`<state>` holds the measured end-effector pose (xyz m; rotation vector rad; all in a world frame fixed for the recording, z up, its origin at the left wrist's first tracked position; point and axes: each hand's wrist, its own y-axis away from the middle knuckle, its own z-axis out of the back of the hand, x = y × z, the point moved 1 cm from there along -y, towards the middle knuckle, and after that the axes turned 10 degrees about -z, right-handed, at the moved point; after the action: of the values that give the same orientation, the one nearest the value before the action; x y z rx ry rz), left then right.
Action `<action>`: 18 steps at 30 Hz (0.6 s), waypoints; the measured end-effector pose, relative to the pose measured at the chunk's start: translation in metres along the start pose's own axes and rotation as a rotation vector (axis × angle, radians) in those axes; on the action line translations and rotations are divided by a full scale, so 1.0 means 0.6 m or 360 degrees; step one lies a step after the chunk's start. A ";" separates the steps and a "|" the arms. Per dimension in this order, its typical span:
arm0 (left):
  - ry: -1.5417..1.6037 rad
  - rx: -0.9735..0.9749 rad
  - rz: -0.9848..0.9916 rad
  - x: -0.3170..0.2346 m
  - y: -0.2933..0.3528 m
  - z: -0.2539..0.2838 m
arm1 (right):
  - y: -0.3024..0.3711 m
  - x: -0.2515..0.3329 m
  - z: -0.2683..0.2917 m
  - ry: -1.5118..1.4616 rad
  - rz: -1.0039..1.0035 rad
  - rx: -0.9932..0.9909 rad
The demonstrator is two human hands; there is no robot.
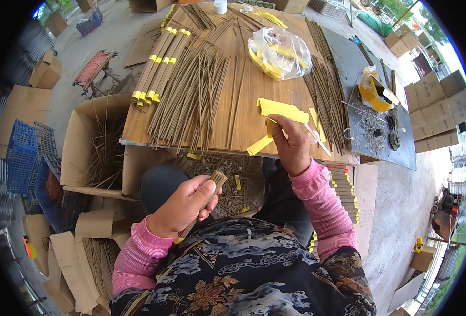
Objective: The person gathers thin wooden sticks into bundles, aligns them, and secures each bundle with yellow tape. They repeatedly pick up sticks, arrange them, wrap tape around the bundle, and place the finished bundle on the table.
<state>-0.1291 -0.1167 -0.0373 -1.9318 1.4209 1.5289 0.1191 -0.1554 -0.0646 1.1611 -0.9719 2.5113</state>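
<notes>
My left hand (183, 207) is wrapped round a bundle of thin brown incense sticks (218, 181), held tilted above my lap. A yellow band shows low on that bundle, near my wrist. At the table's near edge my right hand (294, 146) pinches a yellow paper strip (269, 128) between thumb and fingers. Just beyond it lies a stack of yellow paper strips (283, 109), with a loose strip (260, 145) to its left. A slim white stick (318, 140) rests beside my right fingers.
Loose sticks (191, 95) and yellow-banded bundles (159, 66) cover the wooden table's left side. A clear bag of yellow strips (279, 52) sits farther back. More sticks (325, 89) lie at right, next to a grey board (359, 73). A cardboard box (77, 152) stands at left.
</notes>
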 end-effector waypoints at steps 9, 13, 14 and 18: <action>-0.0381 -0.0081 -0.0193 -0.009 0.033 -0.030 | 0.092 0.174 0.028 -0.1154 -0.1190 0.1308; -0.0502 -0.0034 -0.0269 -0.008 0.047 -0.040 | 0.109 0.181 0.018 -0.1021 -0.1061 0.1230; -0.0518 -0.0026 -0.0276 -0.007 0.050 -0.043 | 0.110 0.186 0.019 -0.0984 -0.1044 0.1172; -0.0504 -0.0043 -0.0382 -0.001 0.060 -0.053 | 0.118 0.188 0.015 -0.0937 -0.1040 0.1127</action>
<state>-0.1402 -0.1562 -0.0124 -1.7072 1.0032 1.6530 0.0182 -0.2245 -0.0109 2.0581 0.2910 2.0011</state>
